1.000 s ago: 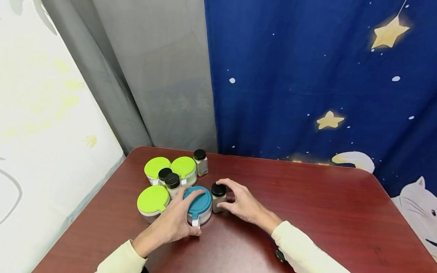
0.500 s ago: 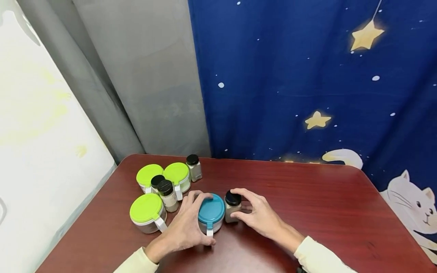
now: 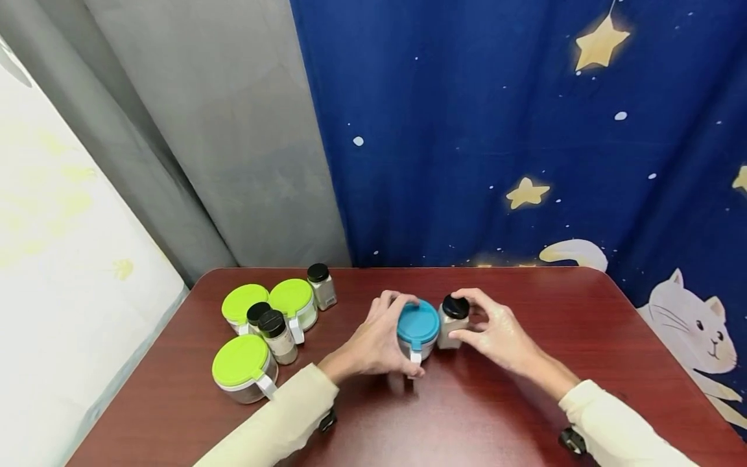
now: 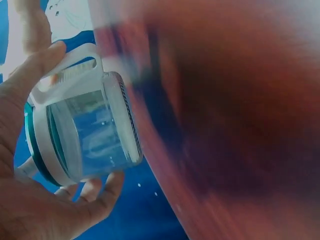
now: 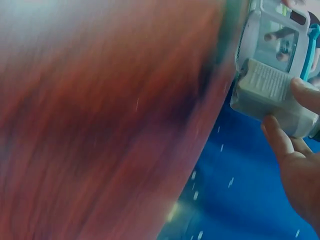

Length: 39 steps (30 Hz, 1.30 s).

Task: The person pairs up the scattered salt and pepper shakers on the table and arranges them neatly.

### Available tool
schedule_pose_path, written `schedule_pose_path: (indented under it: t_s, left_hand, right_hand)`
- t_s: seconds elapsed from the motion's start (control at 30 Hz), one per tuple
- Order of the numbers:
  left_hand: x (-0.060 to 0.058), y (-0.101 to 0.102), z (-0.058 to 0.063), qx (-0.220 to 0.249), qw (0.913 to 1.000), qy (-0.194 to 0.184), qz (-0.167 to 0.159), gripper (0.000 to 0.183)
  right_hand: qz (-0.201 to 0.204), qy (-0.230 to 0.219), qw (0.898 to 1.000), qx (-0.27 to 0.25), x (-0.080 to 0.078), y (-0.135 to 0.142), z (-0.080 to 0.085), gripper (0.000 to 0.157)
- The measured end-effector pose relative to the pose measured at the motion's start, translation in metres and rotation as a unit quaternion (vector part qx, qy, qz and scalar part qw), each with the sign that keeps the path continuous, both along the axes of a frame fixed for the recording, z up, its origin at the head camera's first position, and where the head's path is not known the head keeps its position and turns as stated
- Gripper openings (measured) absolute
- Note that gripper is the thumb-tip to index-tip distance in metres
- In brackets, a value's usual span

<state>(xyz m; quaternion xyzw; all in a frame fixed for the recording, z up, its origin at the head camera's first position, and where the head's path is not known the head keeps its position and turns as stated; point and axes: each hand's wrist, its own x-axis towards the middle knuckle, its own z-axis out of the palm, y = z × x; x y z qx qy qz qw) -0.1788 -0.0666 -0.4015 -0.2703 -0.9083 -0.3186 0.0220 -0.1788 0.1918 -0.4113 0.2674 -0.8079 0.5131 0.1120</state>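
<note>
My left hand [image 3: 376, 340] grips a clear seasoning jar [image 3: 418, 322] with a blue lid, fingers around its far side and thumb by the white handle. In the left wrist view, the jar's clear body [image 4: 95, 130] shows between thumb and fingers, its base close over the table. My right hand [image 3: 504, 337] pinches a small spice bottle [image 3: 451, 332] with a black cap, just right of the jar. Seen from the right wrist, this bottle [image 5: 270, 92] has a printed label and overlaps the jar; thumb and fingertips lie on its sides.
Left on the reddish-brown table [image 3: 525, 415] stand several jars with lime-green lids, such as the nearest green-lidded jar [image 3: 242, 363]. Black-capped spice bottles stand among them, one bottle [image 3: 280, 340] in front and another bottle [image 3: 323, 288] near the back edge. A blue star-patterned curtain [image 3: 438, 162] hangs behind.
Both hands have carried the blue-lidded jar and the spice bottle rightward, away from the green-lidded jars. The head view has turned somewhat to the right.
</note>
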Motion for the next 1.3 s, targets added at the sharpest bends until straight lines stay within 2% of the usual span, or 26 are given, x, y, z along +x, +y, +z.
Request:
schedule_pose_path:
  t_s: [0.37, 0.67, 0.8, 0.93, 1.03, 1.2, 1.3]
  left_hand:
    - [-0.053, 0.068, -0.002, -0.004, 0.9995, 0.007, -0.03, 0.11]
    - [-0.079, 0.115, -0.008, -0.011, 0.9996, 0.019, -0.019, 0.105]
    - [-0.086, 0.131, -0.015, -0.014, 0.9996, 0.011, -0.024, 0.104]
    - [-0.088, 0.139, -0.019, -0.029, 0.9994, 0.005, -0.015, 0.105]
    - [-0.087, 0.142, -0.021, -0.033, 0.9994, 0.001, -0.009, 0.106]
    - [-0.083, 0.151, -0.025, -0.041, 0.9988, -0.019, -0.021, 0.112]
    - [-0.082, 0.159, -0.024, -0.05, 0.9983, -0.019, -0.024, 0.117]
  right_hand:
    - [-0.05, -0.006, 0.998, 0.038, -0.031, 0.062, 0.003, 0.064]
    - [-0.073, -0.005, 0.996, 0.047, -0.048, 0.103, 0.003, 0.065]
    - [-0.089, -0.01, 0.995, 0.048, -0.05, 0.115, -0.001, 0.065]
    - [-0.089, -0.018, 0.994, 0.056, -0.051, 0.118, -0.008, 0.067]
    - [-0.094, -0.026, 0.993, 0.066, -0.049, 0.119, -0.015, 0.069]
    - [-0.112, -0.02, 0.99, 0.084, -0.045, 0.127, -0.023, 0.071]
    - [-0.12, -0.01, 0.989, 0.085, -0.045, 0.134, -0.023, 0.073]
